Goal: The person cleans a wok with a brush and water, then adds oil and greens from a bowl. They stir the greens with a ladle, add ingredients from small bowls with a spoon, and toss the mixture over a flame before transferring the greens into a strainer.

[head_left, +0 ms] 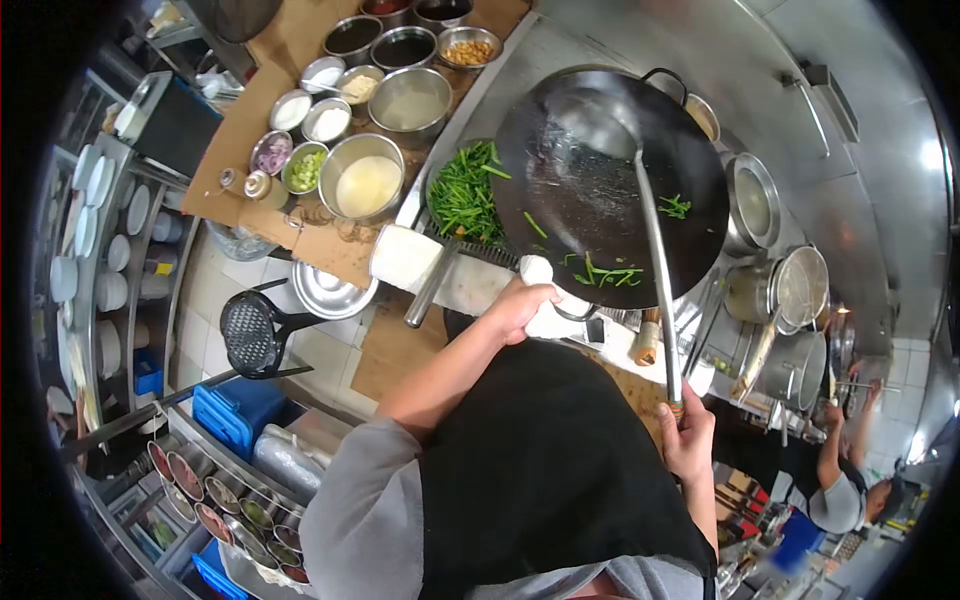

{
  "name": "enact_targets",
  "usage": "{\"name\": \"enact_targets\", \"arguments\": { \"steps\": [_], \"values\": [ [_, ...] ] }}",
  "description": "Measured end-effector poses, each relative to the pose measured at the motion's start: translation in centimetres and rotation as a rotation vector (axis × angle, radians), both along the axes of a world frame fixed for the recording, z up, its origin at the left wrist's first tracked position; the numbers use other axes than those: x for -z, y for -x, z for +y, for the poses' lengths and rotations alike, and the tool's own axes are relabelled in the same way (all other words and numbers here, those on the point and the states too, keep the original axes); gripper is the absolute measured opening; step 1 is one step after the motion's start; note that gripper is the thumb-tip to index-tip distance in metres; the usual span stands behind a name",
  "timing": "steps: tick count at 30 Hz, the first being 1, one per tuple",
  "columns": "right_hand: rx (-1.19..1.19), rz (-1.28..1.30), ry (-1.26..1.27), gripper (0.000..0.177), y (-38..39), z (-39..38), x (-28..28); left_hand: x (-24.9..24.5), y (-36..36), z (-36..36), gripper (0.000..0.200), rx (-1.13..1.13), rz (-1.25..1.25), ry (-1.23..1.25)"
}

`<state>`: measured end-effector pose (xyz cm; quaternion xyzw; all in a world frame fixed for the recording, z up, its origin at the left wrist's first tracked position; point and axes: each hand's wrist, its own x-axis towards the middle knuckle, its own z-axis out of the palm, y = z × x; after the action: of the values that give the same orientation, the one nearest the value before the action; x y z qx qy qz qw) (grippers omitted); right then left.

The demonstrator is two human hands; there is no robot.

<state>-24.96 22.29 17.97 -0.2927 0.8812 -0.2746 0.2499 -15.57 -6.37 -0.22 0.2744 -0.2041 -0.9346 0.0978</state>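
A large black wok [600, 220] is tilted up in front of me, with a few green vegetable pieces [605, 272] stuck to its inside. My left hand [518, 308] is closed on a white cloth [545, 318] at the wok's near rim, beside a loop handle. My right hand [688, 437] grips the end of a long-handled metal ladle [655, 240]. The ladle's bowl [590, 120] lies against the far inside of the wok. Chopped green vegetables [465, 200] are heaped just left of the wok, partly under its rim.
Metal bowls of liquids and seasonings [410, 105] stand at the upper left. A pot with a strainer [800, 285] is on the right. Behind me are a black stool [255, 330] and a counter with ingredient tubs [225, 495]. Another person [840, 490] works at the far right.
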Motion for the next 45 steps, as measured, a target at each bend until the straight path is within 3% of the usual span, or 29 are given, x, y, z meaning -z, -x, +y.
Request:
{"name": "enact_targets", "arguments": {
  "steps": [1,2,5,11,13,19,21,24,29,31,35,36,39,45],
  "values": [
    [-0.022,0.052,-0.059,0.042,1.0,1.0,0.7,-1.1,-0.5,0.0,0.031,-0.066,-0.008,0.058],
    [-0.003,0.046,0.152,0.032,1.4,1.3,2.5,-2.5,-1.2,0.0,0.035,-0.108,-0.058,0.112],
    [0.112,-0.364,0.359,0.028,2.5,-0.7,2.3,-3.9,-3.4,0.0,0.037,-0.234,-0.113,0.277],
    [-0.361,0.08,0.392,0.045,5.0,-8.7,4.8,-6.4,-7.2,-1.4,0.033,-0.475,-0.311,0.463],
    [-0.457,-0.12,0.341,0.045,5.1,-11.2,4.8,-7.2,-8.4,-1.9,0.033,-0.528,-0.336,0.504],
    [-0.824,-0.004,0.391,0.05,7.4,-13.1,8.3,-8.5,-12.1,-1.8,0.026,-0.691,-0.406,0.549],
    [-0.881,0.135,0.255,0.05,9.7,-11.4,7.9,-8.5,-13.4,-1.6,0.025,-0.726,-0.423,0.571],
    [-0.835,0.066,0.186,0.051,11.1,-10.1,7.7,-8.7,-14.5,-1.2,0.026,-0.752,-0.47,0.558],
    [-0.867,0.053,0.649,0.052,8.1,-15.9,8.8,-9.3,-14.0,-0.4,0.026,-0.831,-0.408,0.543],
    [-0.907,-0.009,0.536,0.053,6.5,-17.8,6.8,-9.7,-13.7,-0.1,0.023,-0.867,-0.393,0.511],
    [-0.997,0.028,0.516,0.054,8.5,-17.4,8.2,-10.3,-13.8,-0.5,0.022,-0.85,-0.388,0.465],
    [-1.019,0.133,0.546,0.053,10.1,-16.5,9.1,-10.5,-14.1,-0.6,0.022,-0.836,-0.401,0.47],
    [-1.004,0.353,0.203,0.066,14.5,-12.6,7.6,-10.3,-15.0,-1.3,0.018,-0.839,-0.384,0.477],
    [-0.931,0.592,0.062,0.069,22.1,-7.4,8.3,-9.9,-16.7,-2.8,0.022,-0.903,-0.456,0.544]
  ]
}}
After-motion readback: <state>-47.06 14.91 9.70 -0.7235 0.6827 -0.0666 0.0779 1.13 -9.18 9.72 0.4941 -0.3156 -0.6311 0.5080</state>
